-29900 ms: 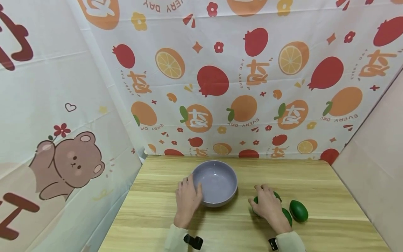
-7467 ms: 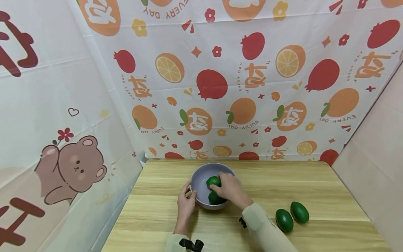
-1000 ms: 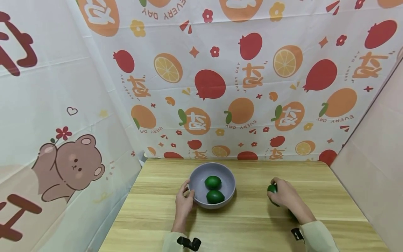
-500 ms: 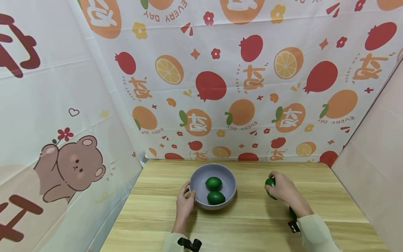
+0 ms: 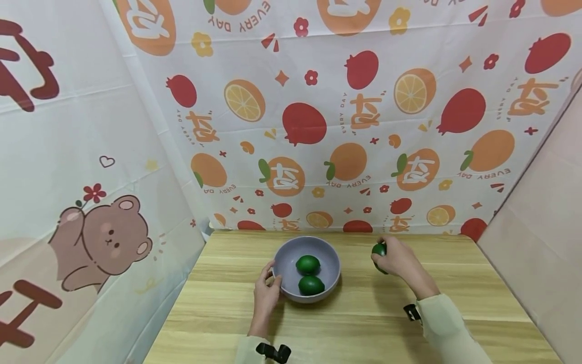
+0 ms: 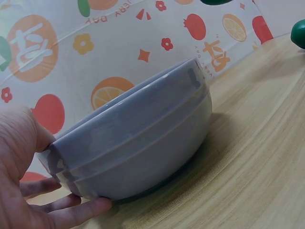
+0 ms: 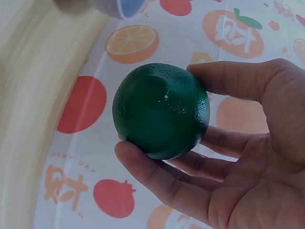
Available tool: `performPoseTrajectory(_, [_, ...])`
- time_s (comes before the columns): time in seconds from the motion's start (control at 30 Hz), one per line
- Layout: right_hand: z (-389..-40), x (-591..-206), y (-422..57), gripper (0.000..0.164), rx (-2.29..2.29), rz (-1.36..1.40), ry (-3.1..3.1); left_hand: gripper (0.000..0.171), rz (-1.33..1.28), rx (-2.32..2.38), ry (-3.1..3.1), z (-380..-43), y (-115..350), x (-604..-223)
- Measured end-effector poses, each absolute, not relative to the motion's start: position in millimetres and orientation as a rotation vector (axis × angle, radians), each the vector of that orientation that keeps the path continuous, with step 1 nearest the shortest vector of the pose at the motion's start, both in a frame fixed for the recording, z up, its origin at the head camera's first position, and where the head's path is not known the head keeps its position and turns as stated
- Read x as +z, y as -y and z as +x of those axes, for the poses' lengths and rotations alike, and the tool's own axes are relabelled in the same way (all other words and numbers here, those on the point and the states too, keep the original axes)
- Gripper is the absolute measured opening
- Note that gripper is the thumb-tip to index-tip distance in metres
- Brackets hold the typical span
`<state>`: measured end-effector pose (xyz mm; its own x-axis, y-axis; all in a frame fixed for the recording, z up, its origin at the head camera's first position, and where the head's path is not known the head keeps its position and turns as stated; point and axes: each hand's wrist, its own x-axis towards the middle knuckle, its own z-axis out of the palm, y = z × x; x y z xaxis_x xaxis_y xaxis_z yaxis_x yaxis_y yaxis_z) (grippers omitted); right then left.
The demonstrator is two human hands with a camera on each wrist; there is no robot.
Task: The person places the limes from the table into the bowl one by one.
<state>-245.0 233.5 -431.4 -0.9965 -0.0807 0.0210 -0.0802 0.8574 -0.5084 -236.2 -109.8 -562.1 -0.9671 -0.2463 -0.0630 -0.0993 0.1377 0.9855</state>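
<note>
A greyish-purple bowl (image 5: 284, 268) stands on the table, with two green limes in it, a far lime (image 5: 308, 265) and a near lime (image 5: 311, 285). My left hand (image 5: 266, 296) holds the bowl's left side; in the left wrist view the thumb is at the rim and the fingers reach along the lower wall. To the right of the bowl, my right hand (image 5: 400, 258) grips another lime (image 7: 159, 112) between thumb and fingers, raised above the table. One more lime (image 6: 299, 34) lies on the table in the left wrist view; the right arm hides it in the head view.
The wooden table (image 5: 354, 328) runs back to a white fruit-print cloth (image 5: 336, 202). A cloth with a bear print (image 5: 109, 242) hangs at the left, and a pale wall (image 5: 536, 242) closes the right side.
Over the last second my right hand has carried the lime up and left toward the bowl. Two limes went from the table into the bowl over the longer span. My left hand stays at the bowl.
</note>
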Motion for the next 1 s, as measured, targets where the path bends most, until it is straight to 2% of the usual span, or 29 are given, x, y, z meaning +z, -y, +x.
performPoseTrajectory(0.53, [-264.2,-414.2,-204.4,0.039,-0.845,-0.209,-3.051,0.050,0.345,-1.947,2.285,-237.1,110.1,-561.6])
performPoseTrajectory(1.0, [-277.4,-413.1,-185.8,0.042,-0.876,-0.221,-3.056,0.050,0.348,-1.909,2.314,-238.1,109.9,-562.3])
